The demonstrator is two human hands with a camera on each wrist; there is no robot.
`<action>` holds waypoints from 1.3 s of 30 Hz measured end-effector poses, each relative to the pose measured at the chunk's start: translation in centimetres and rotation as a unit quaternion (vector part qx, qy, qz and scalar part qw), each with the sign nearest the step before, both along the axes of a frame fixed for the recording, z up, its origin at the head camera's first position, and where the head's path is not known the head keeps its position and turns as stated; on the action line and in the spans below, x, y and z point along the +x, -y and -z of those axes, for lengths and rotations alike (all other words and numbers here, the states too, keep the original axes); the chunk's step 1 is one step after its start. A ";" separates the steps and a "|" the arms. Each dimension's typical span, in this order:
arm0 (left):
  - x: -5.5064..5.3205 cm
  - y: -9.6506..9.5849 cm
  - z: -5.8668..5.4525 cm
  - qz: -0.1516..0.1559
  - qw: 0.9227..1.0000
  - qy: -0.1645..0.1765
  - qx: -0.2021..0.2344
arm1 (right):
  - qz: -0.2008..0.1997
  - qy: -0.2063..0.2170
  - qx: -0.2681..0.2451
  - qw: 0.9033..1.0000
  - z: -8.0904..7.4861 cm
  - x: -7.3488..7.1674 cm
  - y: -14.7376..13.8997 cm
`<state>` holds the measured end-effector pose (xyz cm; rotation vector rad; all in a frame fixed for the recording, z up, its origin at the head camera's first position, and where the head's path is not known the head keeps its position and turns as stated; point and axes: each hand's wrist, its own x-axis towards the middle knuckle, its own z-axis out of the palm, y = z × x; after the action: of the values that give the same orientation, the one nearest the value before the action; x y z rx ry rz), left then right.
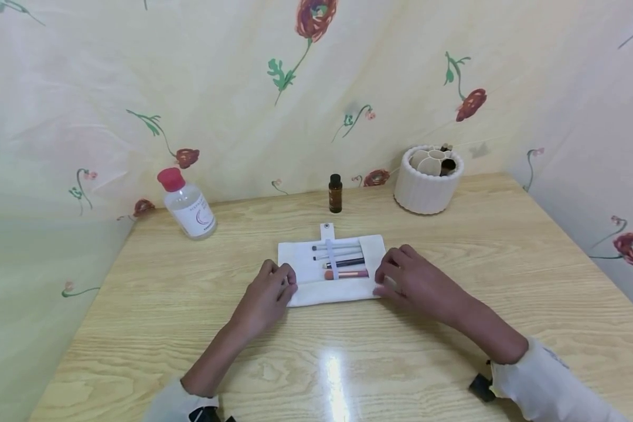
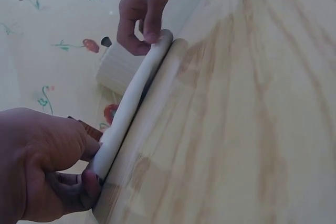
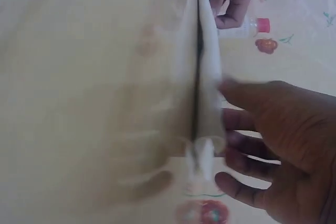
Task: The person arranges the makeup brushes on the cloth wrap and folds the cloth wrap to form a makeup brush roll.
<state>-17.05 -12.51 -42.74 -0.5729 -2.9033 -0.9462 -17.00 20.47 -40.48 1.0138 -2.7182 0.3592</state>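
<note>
A white roll-up brush case (image 1: pixel 300 264) lies on the table, its near edge folded over into a thick band. Several makeup brushes (image 1: pixel 345 262) lie across it under a pale elastic strap, their right ends tucked into a pocket. A snap tab (image 1: pixel 327 231) sticks out at its far side. My left hand (image 1: pixel 266 293) pinches the near left corner of the case between thumb and fingers. At the right end, my right hand (image 1: pixel 408 281) touches the folded band with loosely spread fingers, blurred in the right wrist view.
A clear bottle with a red cap (image 1: pixel 189 205) stands at the back left. Behind the case is a small brown bottle (image 1: pixel 335 194). A white ribbed holder (image 1: pixel 424 184) with brushes stands at the back right. Flowered cloth (image 1: pixel 232 117) hangs behind the wooden table (image 1: pixel 190 328).
</note>
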 end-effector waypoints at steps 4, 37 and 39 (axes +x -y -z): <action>0.0 0.3 -0.6 0.014 0.999 0.032 -0.012 | -0.019 0.017 0.036 0.999 -0.6 0.2 -0.1; -5.5 0.7 -0.5 -0.017 0.997 0.032 0.073 | 0.085 0.138 -0.141 0.977 0.3 -5.1 0.1; -5.7 0.6 -0.4 -0.020 0.997 0.025 0.075 | 0.095 0.142 -0.149 0.974 0.3 -5.3 0.2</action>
<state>-22.76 -13.10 -42.36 -0.4860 -2.8432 -1.1760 -22.25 20.31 -40.75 0.6571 -2.8553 0.9058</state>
